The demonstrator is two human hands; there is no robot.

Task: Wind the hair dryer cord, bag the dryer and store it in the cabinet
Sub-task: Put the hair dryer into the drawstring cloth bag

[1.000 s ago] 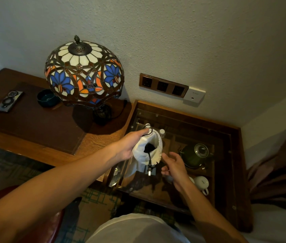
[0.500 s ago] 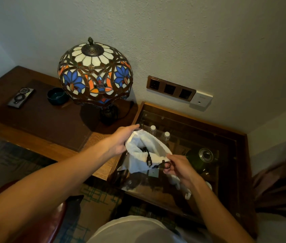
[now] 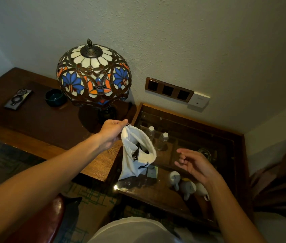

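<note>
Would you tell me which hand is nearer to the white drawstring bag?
Left. The left hand pinches the white drawstring bag at its upper rim, while the right hand hangs open to the bag's right, apart from it.

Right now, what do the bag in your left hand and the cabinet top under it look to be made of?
The bag, held by the left hand, looks like soft white woven cloth: matte, creased, sagging, with a dark drawstring. The cabinet top looks like clear glass in a dark varnished wood frame: it gives a bright glint, and bottles and cups show through it. The right hand holds nothing.
</note>
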